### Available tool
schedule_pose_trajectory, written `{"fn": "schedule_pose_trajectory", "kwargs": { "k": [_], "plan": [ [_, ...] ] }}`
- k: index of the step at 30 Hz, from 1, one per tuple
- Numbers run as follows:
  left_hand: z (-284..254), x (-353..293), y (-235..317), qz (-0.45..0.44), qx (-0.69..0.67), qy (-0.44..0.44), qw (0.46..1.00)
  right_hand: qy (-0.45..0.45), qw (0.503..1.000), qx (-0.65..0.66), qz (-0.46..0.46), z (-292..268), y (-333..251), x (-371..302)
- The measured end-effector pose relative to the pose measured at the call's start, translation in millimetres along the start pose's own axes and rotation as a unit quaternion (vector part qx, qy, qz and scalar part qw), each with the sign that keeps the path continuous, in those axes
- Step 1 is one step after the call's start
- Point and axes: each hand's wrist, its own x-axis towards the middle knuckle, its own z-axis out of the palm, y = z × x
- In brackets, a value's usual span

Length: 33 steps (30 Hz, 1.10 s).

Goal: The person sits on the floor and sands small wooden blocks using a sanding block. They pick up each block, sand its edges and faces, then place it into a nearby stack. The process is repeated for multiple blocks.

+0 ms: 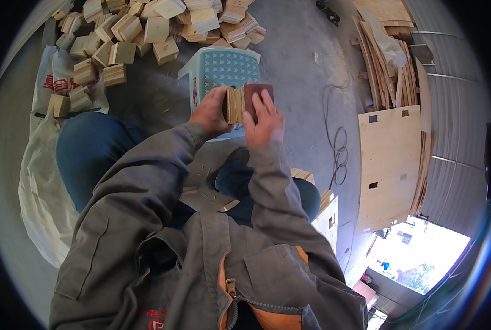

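My left hand (212, 114) is closed around the left side of a plywood block (235, 106), whose layered edge faces up. Against the block's right side lies a reddish-brown piece that looks like a sanding block (250, 89). My right hand (265, 119) grips this piece, with fingers laid over its top and the thumb along its near left edge. Both hands meet above the near edge of a pale blue-green plastic stool (230, 66) with a bumpy top. The underside of the plywood block is hidden.
Many wooden blocks (157, 30) are heaped at the far left, some on a white woven sack (47, 181). Right of me, a cable (339, 148) lies coiled on the floor. A plywood panel (389, 165) and long boards (374, 66) lean by the corrugated wall (454, 110).
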Motion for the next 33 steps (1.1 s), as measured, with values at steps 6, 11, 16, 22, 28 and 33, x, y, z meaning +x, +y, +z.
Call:
{"fn": "schedule_pose_trajectory", "kwargs": {
  "k": [6, 11, 16, 22, 28, 33],
  "plan": [
    [-16, 4, 45, -0.078, -0.058, -0.009, 0.995, -0.07, 0.993, -0.028, 0.095, 12, 2, 92],
    [-3, 0, 16, -0.064, -0.061, -0.028, 0.996, -0.029, 0.998, -0.042, 0.048, 19, 0, 66],
    [12, 3, -6, -0.02, -0.044, -0.001, 0.999, -0.009, 1.0, -0.023, 0.017, -5, -24, -34],
    [3, 5, 8, -0.042, -0.046, -0.026, 0.998, -0.006, 1.0, -0.008, 0.012, -26, -38, -84],
    [7, 0, 1, -0.01, -0.066, 0.005, 0.998, 0.026, 1.0, -0.002, 0.007, 0, -18, -29],
    [0, 3, 20, -0.019, -0.078, 0.006, 0.997, -0.008, 0.998, -0.033, 0.06, 20, 6, 57]
  ]
}}
